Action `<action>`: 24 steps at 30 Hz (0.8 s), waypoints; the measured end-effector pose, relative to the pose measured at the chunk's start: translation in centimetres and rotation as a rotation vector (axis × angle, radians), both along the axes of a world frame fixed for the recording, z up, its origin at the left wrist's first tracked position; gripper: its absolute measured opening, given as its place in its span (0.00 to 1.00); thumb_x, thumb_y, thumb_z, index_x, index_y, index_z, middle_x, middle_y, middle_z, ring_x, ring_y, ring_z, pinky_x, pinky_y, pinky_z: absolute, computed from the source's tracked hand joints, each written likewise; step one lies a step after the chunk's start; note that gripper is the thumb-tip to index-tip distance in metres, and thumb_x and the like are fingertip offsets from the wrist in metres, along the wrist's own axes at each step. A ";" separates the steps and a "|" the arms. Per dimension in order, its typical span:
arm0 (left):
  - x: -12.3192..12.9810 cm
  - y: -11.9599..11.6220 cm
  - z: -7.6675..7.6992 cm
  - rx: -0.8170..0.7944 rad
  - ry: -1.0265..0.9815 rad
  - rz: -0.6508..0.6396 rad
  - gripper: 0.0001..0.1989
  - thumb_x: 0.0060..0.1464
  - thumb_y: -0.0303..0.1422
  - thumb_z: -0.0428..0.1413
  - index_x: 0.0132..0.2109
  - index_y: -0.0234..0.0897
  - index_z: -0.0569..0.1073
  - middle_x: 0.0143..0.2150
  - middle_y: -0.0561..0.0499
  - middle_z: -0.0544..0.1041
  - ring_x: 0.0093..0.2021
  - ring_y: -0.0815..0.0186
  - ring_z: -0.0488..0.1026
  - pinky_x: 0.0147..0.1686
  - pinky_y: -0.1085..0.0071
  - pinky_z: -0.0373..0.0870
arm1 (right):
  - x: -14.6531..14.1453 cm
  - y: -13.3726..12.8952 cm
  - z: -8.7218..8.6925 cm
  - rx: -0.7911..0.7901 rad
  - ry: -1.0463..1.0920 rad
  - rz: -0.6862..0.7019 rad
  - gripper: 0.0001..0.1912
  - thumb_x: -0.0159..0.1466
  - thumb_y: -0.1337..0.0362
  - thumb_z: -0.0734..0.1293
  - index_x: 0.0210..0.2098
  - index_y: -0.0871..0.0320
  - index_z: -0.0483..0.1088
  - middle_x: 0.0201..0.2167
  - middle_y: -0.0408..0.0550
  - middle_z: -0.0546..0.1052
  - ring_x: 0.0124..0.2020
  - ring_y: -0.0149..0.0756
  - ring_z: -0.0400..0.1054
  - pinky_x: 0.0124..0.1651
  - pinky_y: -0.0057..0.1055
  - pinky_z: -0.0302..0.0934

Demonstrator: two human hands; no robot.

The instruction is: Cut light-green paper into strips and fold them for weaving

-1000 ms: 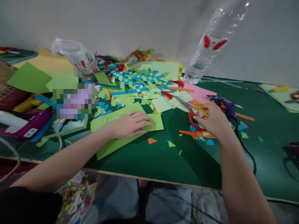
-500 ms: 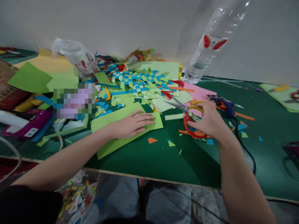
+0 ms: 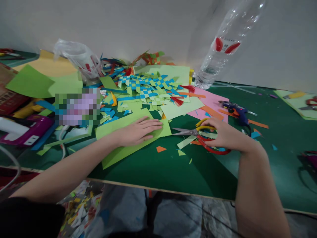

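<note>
My left hand (image 3: 138, 132) lies flat with its fingers stretched out over a light green sheet of paper (image 3: 116, 155), pressing it on the table. The sheet looks folded. In my right hand (image 3: 226, 134) is a pair of scissors (image 3: 192, 132) with one yellow and one red handle. Its blades are slightly parted and point left, their tips close to the sheet's right edge. A pale green paper strip (image 3: 185, 142) lies beneath the scissors. Small scraps, among them an orange one (image 3: 161, 149), lie in front of them.
Behind the sheet is a heap of woven blue and green paper strips (image 3: 146, 86). A plastic bottle (image 3: 213, 62) leans at the wall. A blue glue gun (image 3: 237, 112) lies right, a purple device (image 3: 29, 130) left. The table's front edge (image 3: 160, 190) runs near me.
My right hand has brought the scissors down and slightly right, turning the blades level toward the sheet's edge. The pale strip beneath has shifted. My left hand stays on the sheet.
</note>
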State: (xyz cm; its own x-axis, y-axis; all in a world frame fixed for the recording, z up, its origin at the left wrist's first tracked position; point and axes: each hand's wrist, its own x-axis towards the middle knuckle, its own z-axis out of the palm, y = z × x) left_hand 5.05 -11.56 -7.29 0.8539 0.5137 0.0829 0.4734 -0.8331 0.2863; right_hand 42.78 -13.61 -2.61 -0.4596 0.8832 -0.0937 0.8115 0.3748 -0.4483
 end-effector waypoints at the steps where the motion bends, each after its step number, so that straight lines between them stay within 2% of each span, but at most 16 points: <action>1: 0.0 0.0 0.0 0.000 0.007 -0.003 0.23 0.71 0.38 0.43 0.70 0.42 0.57 0.71 0.46 0.60 0.73 0.63 0.52 0.73 0.56 0.38 | -0.1 0.0 0.0 0.002 0.002 0.008 0.23 0.54 0.57 0.72 0.48 0.53 0.71 0.54 0.53 0.74 0.52 0.50 0.71 0.52 0.46 0.69; 12: 0.0 -0.1 0.0 -0.010 0.035 0.019 0.23 0.71 0.39 0.42 0.70 0.41 0.58 0.72 0.47 0.59 0.73 0.64 0.51 0.73 0.57 0.36 | 0.6 -0.1 0.4 -0.041 -0.044 -0.019 0.22 0.53 0.57 0.72 0.48 0.52 0.73 0.55 0.51 0.74 0.52 0.50 0.72 0.53 0.46 0.69; 16: 0.0 0.0 0.0 -0.014 0.060 0.018 0.24 0.72 0.40 0.40 0.70 0.42 0.57 0.72 0.49 0.58 0.73 0.65 0.50 0.73 0.60 0.33 | 0.2 0.1 0.4 -0.081 -0.041 0.021 0.22 0.53 0.55 0.72 0.48 0.52 0.72 0.55 0.51 0.75 0.54 0.52 0.70 0.55 0.49 0.67; 24: 0.1 0.0 0.2 -0.030 0.067 0.023 0.24 0.72 0.40 0.39 0.70 0.46 0.57 0.72 0.53 0.59 0.74 0.64 0.49 0.73 0.58 0.34 | -0.7 0.3 -0.3 -0.034 0.035 0.093 0.22 0.55 0.54 0.71 0.48 0.51 0.72 0.54 0.50 0.75 0.55 0.51 0.69 0.57 0.48 0.65</action>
